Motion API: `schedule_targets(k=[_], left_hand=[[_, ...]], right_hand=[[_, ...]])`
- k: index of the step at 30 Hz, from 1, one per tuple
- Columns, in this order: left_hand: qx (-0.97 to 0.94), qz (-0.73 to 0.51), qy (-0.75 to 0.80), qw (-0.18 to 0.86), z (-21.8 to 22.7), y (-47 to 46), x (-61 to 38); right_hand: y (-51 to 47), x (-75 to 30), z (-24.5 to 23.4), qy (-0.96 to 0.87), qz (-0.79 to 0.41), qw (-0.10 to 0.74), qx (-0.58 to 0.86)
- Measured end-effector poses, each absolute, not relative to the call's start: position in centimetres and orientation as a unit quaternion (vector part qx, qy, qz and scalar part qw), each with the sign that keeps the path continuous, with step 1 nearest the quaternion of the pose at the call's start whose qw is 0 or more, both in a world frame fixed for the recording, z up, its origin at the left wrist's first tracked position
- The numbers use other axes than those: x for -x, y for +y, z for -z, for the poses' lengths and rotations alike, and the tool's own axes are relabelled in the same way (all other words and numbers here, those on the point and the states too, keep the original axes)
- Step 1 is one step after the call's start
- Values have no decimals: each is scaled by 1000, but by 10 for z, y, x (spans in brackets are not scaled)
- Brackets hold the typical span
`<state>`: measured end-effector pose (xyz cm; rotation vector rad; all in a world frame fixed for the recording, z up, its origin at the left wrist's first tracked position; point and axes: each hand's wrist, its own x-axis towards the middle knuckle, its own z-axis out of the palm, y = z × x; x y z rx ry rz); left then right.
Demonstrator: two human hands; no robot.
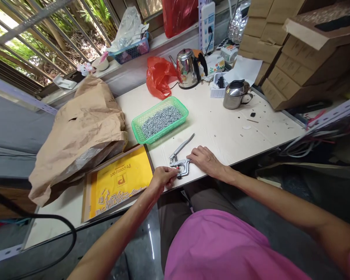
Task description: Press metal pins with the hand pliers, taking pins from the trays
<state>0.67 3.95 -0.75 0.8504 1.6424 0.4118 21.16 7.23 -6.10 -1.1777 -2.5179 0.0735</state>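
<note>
A pair of metal snap pliers lies on the cream tabletop, its long handle pointing away from me. My right hand lies over the pliers' grip. My left hand is at the pliers' jaw, with its fingertips pinching a small piece that is mostly hidden. Up the table, a green plastic basket holds a heap of small silver metal parts. More of these parts are scattered on a yellow printed card near my left hand.
A large brown paper bag lies left of the basket. Further back stand a steel kettle, a steel jug and a red plastic bag. Stacked cardboard boxes rise at the right. Loose wires hang below the right table edge.
</note>
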Motion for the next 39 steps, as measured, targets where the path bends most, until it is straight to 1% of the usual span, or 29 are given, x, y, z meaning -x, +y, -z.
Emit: schedule_targets(k=[6,12,20,25,28,31,33,36,39], left_hand=[[-356,-149,720,577,2,44,-7],[-343,-122,702,611,0,46,-4],[-324,-111,680,648,4,45,-3],[-315,-110,681,652,7,45,-2],[-318,-100,680,653,6,45,-3],[-316,-107,685,647,4,44,-5],[-314,-113,691,641,2,42,-7],[-313,-112,701,630,0,39,-10],[-308,-118,709,624,-1,36,-13]], right_hand=[[73,-213,51,-894,-46,156,417],[78,-217,37,-913,-80,107,387],[81,-215,29,-909,-108,82,393],[84,-218,24,-912,-130,72,383],[99,-216,20,-914,-158,95,362],[121,-209,19,-911,-95,119,384],[136,-205,22,-915,-52,94,390],[152,-200,27,-929,-36,58,364],[156,-200,30,-932,-27,61,356]])
